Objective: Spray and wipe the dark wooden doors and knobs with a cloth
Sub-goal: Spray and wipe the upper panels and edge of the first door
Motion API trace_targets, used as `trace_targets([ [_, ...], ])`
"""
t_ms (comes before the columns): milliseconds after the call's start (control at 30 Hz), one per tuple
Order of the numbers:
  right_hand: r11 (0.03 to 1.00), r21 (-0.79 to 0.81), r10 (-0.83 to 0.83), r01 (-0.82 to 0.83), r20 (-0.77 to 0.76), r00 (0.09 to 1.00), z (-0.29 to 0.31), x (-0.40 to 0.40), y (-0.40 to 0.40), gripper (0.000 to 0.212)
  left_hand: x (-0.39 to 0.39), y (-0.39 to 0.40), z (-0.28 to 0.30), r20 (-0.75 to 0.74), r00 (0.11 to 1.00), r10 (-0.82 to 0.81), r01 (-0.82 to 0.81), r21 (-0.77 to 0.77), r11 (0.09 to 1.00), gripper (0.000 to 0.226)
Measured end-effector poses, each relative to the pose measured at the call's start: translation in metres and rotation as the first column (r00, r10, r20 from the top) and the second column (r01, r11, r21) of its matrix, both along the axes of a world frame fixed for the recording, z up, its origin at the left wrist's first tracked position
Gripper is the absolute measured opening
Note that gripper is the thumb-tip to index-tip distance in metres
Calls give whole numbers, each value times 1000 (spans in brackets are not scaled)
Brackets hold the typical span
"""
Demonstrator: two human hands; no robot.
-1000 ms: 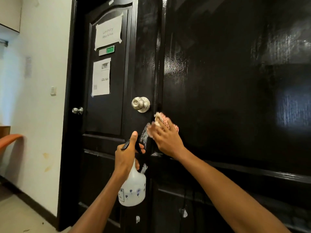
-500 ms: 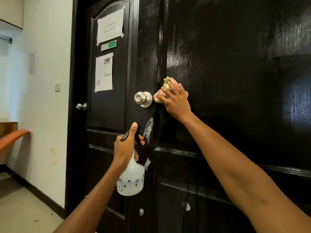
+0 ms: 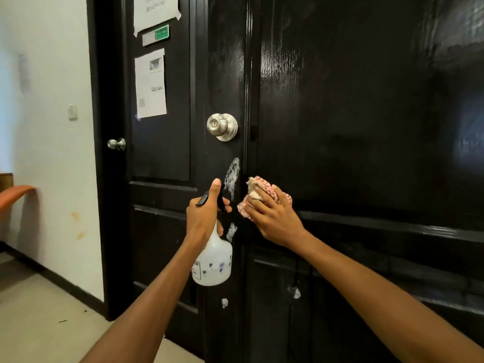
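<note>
Two glossy dark wooden doors fill the view: a left door (image 3: pixel 162 158) with taped papers and a right door (image 3: pixel 366 127). A silver knob (image 3: pixel 222 126) sits near the left door's right edge, with white spray foam (image 3: pixel 232 176) below it. My left hand (image 3: pixel 204 216) grips the neck of a translucent spray bottle (image 3: pixel 213 260), thumb raised over the black trigger. My right hand (image 3: pixel 272 218) presses a red-checked cloth (image 3: pixel 258 191) against the right door's left edge, below knob height.
A second small silver knob (image 3: pixel 116 144) juts from the frame at left. A white wall (image 3: pixel 52 153) with a switch stands to the left, with an orange chair (image 3: pixel 14 195) beside it. Pale floor (image 3: pixel 39 323) lies below.
My right hand and cloth slid down the right door's edge from knob height to below the knob. The camera view tilted down. The left hand still holds the bottle in the same spot.
</note>
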State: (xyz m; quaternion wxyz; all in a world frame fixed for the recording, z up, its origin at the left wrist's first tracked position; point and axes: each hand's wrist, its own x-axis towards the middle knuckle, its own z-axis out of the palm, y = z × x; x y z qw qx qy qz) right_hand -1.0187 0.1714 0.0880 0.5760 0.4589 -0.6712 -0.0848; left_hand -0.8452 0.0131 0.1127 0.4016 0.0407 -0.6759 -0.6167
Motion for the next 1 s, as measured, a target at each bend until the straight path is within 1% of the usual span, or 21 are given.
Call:
trace_targets([
  [67,999,28,-36,35,30,999,-14,5,7,50,2,4,-5,5,1000,-11,11,-6,1000,67],
  [167,997,12,-70,70,26,997,-21,12,23,53,6,4,-11,0,1000,-20,20,-3,1000,66],
  [300,988,-143,-56,57,7,998,-35,10,63,51,11,-2,-13,-4,1000,-28,28,2,1000,67],
  [400,977,-198,-76,77,11,997,-41,12,77,52,14,-13,-16,-7,999,-35,35,6,999,68],
  [533,975,-210,-70,66,-9,998,-52,13,68,57,11,-19,-26,13,999,-40,40,2,999,69],
  [600,982,-180,-68,61,-29,997,-48,9,47,59,6,-20,-29,19,999,-36,36,1,999,68],
  [733,998,-65,13,-17,-65,998,-22,-2,-28,60,2,-31,-27,-5,1000,8,-8,24,1000,68],
  [800,999,-2,32,-32,-82,996,2,-6,-56,59,1,-35,-23,-32,999,13,-13,28,1000,68],
  [867,999,22,40,-38,-93,995,33,-7,-73,58,2,-38,-18,-40,999,25,-24,14,1000,68],
  [900,1000,-1,31,-31,-90,995,51,-6,-79,58,2,-40,-16,-41,999,33,-32,13,999,68],
  [1000,981,-192,9,-18,-49,999,103,-2,-86,53,5,-49,-7,-59,997,43,-42,30,999,70],
])
